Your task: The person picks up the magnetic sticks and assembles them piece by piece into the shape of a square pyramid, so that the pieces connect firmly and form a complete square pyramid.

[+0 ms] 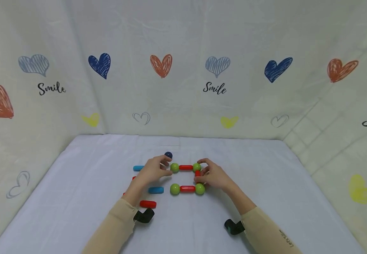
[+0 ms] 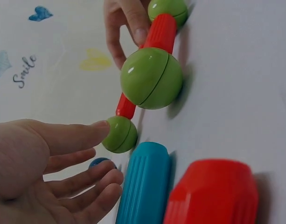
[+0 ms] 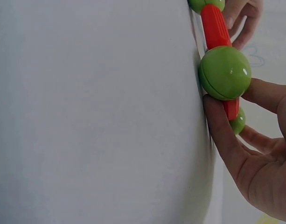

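Two red sticks each join a pair of green balls: the far stick (image 1: 186,167) and the near stick (image 1: 187,188). On the right, a third red stick (image 1: 197,173) runs between the far right green ball (image 1: 196,167) and the near right green ball (image 3: 225,73). My right hand (image 1: 214,174) holds this third stick with curled fingers, partly hiding it. Its fingers lie close around both balls. My left hand (image 1: 153,171) hovers beside the far left green ball (image 1: 175,167), thumb and fingers spread, holding nothing. Whether its thumb touches that ball, I cannot tell.
A dark blue ball (image 1: 168,155) lies beyond the left hand. Loose blue sticks (image 1: 156,190) and red sticks (image 1: 148,204) lie around the left forearm, some partly covered by it. A white cloth (image 1: 183,225) covers the table, and a printed curtain (image 1: 183,102) stands behind.
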The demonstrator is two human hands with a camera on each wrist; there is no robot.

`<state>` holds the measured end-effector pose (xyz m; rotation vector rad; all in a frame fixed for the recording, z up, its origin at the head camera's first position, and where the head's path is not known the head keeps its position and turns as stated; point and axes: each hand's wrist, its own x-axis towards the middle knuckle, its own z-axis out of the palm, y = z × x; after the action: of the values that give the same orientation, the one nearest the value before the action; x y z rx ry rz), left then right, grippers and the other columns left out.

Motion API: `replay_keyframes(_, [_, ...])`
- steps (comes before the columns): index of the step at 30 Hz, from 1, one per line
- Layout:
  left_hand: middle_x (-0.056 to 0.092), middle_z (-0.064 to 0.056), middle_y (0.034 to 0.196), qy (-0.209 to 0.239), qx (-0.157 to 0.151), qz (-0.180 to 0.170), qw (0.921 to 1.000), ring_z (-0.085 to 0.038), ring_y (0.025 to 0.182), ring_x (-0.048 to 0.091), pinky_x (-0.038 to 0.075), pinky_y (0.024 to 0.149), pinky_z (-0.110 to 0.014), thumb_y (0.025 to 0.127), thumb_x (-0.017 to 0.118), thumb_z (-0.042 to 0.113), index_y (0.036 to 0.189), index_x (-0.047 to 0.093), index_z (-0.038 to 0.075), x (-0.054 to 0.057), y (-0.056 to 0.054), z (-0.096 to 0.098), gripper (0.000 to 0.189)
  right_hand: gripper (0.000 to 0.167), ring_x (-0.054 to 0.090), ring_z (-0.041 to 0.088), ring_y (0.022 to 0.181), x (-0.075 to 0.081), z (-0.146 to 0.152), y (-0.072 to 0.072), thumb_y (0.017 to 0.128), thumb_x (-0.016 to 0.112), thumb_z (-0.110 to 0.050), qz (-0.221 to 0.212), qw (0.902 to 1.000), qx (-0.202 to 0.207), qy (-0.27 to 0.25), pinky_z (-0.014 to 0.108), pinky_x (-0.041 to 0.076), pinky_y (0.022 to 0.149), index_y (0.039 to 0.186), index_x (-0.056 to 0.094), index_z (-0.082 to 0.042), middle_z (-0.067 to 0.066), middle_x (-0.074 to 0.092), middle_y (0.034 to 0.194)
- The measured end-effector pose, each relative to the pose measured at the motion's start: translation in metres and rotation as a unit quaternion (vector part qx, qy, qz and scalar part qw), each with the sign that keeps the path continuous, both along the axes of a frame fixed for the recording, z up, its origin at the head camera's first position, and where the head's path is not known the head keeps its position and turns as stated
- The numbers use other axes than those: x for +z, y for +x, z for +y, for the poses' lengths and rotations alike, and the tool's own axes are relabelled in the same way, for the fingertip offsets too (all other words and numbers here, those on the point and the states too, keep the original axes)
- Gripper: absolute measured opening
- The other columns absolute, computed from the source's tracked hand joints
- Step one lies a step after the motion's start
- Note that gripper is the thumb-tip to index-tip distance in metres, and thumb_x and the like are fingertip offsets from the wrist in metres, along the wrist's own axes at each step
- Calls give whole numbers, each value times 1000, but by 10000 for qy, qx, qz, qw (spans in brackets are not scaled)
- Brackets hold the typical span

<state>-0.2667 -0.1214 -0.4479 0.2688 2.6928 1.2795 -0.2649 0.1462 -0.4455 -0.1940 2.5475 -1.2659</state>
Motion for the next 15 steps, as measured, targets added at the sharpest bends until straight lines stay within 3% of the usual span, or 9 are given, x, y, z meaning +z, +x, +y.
replay_keyframes(10, [67, -6, 114, -86, -154, 19, 9998, -22, 99, 62, 55, 90, -40, 90, 82, 14, 125, 67, 9, 12, 10, -10, 39, 63, 61, 22, 82, -1, 0, 0, 88, 83, -18, 20, 10000, -21, -17, 32, 58, 72, 141, 50, -13, 8, 62, 98])
replay_keyframes(15, [66, -3, 102, -233, -238, -24, 9994, -20, 90, 61, 56, 83, -35, 89, 82, 12, 113, 69, 9, 20, 19, -15, 28, 63, 61, 22, 81, 0, -1, 1, 88, 83, -18, 8, 10000, -36, -8, 32, 58, 71, 141, 50, -12, 8, 61, 98])
